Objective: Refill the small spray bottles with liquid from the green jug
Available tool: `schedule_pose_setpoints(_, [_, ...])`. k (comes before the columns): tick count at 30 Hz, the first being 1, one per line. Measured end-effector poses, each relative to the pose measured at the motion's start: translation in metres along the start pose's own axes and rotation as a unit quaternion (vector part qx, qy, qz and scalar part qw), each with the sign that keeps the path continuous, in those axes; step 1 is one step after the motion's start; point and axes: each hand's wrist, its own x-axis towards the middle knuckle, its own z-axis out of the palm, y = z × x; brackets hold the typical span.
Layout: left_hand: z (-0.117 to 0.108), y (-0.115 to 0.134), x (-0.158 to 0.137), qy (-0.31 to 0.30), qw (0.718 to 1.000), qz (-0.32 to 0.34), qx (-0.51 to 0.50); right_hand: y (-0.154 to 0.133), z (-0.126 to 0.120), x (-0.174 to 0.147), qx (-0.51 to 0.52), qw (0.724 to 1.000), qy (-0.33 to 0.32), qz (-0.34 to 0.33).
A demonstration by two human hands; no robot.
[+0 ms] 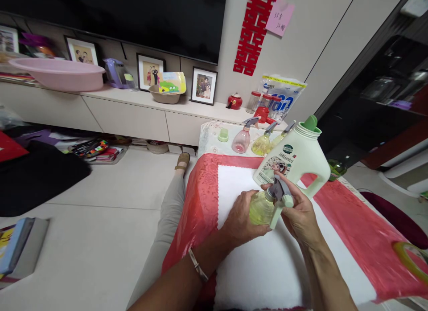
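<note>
Fingers of your left hand wrapped round yellow spray bottle over white cloth, right hand gripping its grey head; tilting with head loose could wet cloth

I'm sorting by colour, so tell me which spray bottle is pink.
The rounded, translucent pink spray bottle with a grey trigger, leftmost of the standing row. Two translucent yellow spray bottles stand right of it; another is in the hands.
</note>
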Motion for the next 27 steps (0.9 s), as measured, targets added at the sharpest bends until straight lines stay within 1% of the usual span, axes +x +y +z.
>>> schedule_pose_setpoints(5, [-0.001,0.001,-0.001,-0.009,1.0,-0.009,-0.013,-0.001,0.01,0.001,0.022,0.998,0.049,0.015])
schedule_pose_setpoints(8, [-0.002,0.003,-0.001,-0.01,1.0,-0.009,-0.027,-0.001,0.011,0.002,0.033,0.997,0.058,0.036])
schedule_pose_setpoints(11, [-0.003,0.003,-0.002,-0.012,0.999,-0.008,-0.03,-0.001,0.007,0.002,0.037,0.998,0.039,0.042])
schedule_pose_setpoints(15, [-0.004,0.005,-0.002,-0.02,0.999,-0.026,-0.022,-0.002,0.002,0.002,0.043,0.998,-0.019,0.042])
schedule_pose_setpoints(17, [-0.004,0.006,-0.002,-0.02,0.999,-0.026,-0.022,-0.003,0.002,0.001,0.038,0.998,-0.027,0.041])
schedule_pose_setpoints(20, [-0.004,0.007,-0.002,-0.021,0.999,-0.023,-0.019,-0.004,0.006,0.0,0.031,0.999,-0.013,0.037])
schedule_pose_setpoints(27, [-0.003,0.003,-0.002,-0.02,0.999,-0.004,-0.034,-0.005,0.016,-0.002,0.02,0.998,0.043,0.048])
